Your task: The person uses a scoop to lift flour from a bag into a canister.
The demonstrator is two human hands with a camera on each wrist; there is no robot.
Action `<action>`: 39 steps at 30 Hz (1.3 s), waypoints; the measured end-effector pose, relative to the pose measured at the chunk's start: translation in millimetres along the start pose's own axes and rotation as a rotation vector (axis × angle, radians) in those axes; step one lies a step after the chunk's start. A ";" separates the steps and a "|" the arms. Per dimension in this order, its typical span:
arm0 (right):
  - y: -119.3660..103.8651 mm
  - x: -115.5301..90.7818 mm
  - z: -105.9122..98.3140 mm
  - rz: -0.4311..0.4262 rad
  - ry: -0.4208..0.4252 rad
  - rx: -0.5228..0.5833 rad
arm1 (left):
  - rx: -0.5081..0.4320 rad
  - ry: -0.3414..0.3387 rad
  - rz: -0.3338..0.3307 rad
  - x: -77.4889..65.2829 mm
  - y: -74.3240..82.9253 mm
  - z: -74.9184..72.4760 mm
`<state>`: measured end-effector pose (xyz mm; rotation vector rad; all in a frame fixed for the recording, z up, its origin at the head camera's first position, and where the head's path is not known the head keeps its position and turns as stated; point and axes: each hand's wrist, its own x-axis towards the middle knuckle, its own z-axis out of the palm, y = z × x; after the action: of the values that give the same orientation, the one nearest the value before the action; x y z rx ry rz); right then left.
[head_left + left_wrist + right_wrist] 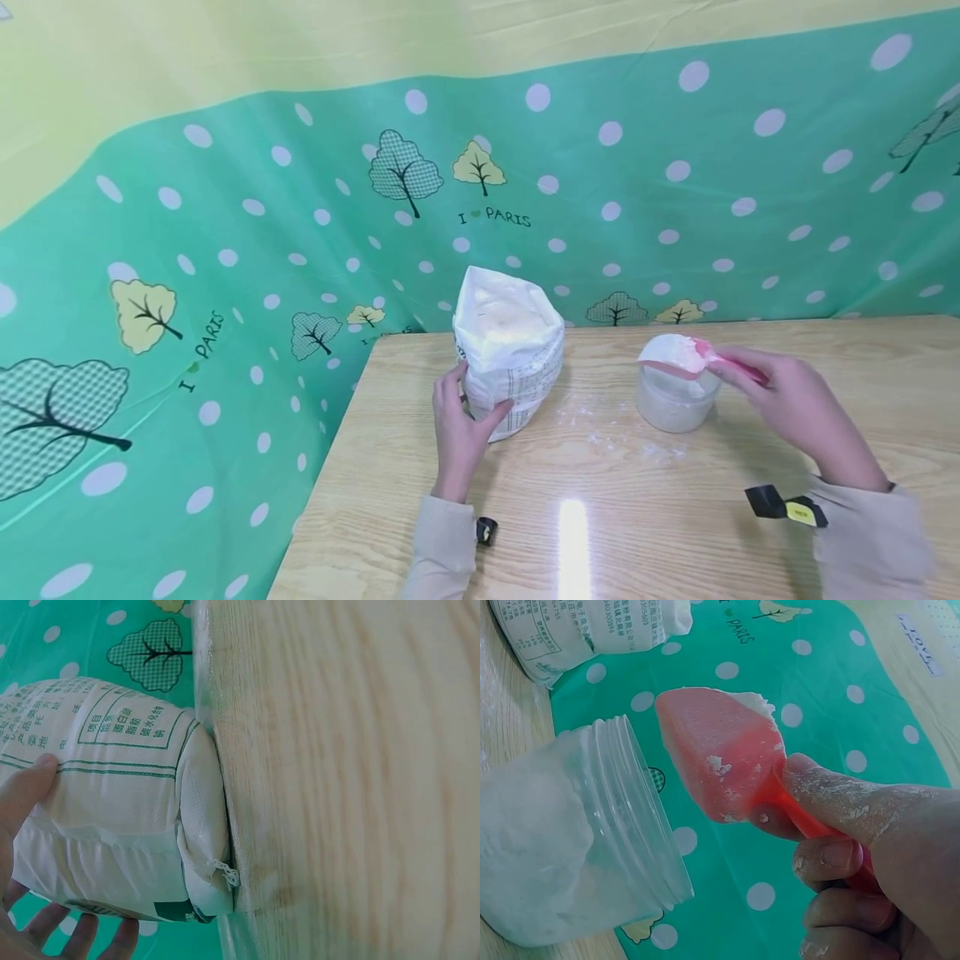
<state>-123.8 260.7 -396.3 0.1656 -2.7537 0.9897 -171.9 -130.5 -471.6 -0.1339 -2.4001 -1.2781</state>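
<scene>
An open white woven bag [517, 379] of white flour-like powder stands on the table. My left hand [461, 421] holds its lower side, the thumb on the printed front and the fingers round the other side. In the left wrist view the bag [112, 795] shows green print. My right hand [783, 396] grips the handle of a pink scoop [727, 750], heaped with powder. The scoop is over the mouth of a clear round jar [671, 408]. Powder partly fills the jar [630, 825], its threaded rim uncovered. White dust clings to the right thumb and fingers.
Spilled powder [600, 437] dusts the wooden table [637, 517] between bag and jar. A green and yellow cloth [600, 167] with dots and trees hangs behind the table and along its left side. Light glares off the tabletop near the front.
</scene>
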 end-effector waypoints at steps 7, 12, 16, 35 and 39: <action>3.0 -0.3 -5.0 -0.002 -0.011 -0.026 | 0.012 0.001 -0.009 0.4 -1.2 0.3; 4.2 0.6 -7.1 -0.013 -0.025 -0.068 | 0.013 0.004 -0.016 -0.5 -2.0 0.0; 4.9 0.4 -9.7 -0.020 -0.037 -0.103 | 0.009 -0.001 -0.021 -1.3 -2.1 -0.1; -0.4 1.0 -20.4 -0.062 -0.160 -0.259 | 0.011 -0.004 -0.014 0.9 -0.5 -1.2; -0.6 2.5 -22.4 -0.060 -0.185 -0.277 | 0.016 -0.006 -0.003 0.5 -0.9 -0.4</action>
<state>-122.5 274.5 -378.5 0.3057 -2.9970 0.5957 -172.5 -131.3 -472.0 -0.1297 -2.4161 -1.2609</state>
